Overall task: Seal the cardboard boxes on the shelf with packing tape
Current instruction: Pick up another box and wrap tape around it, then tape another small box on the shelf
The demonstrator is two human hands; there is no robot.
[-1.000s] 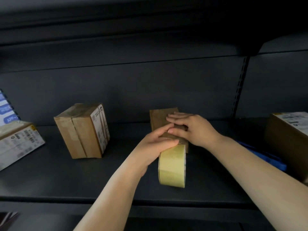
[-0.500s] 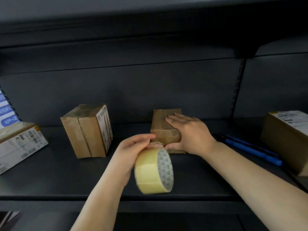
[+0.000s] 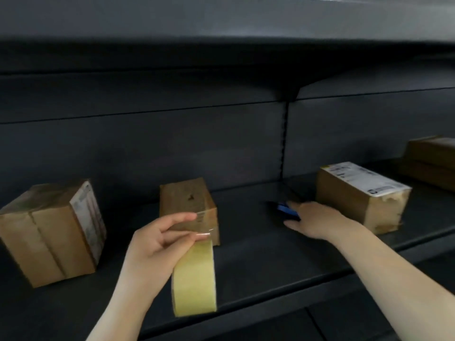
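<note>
Head view: my right hand (image 3: 317, 221) has left the small box (image 3: 188, 207) and now reaches, fingers relaxed, onto the blue cutter (image 3: 286, 209) on the shelf (image 3: 246, 279). My left hand (image 3: 157, 249) grips the tape roll (image 3: 194, 279), strip stretched to the box, likely ready for cutting.

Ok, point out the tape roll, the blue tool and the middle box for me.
tape roll (image 3: 194, 279), head view, on its yellow outer band.
blue tool (image 3: 285, 209), head view, on its blue body beside the right hand.
middle box (image 3: 186, 196), head view, on its top face.
</note>
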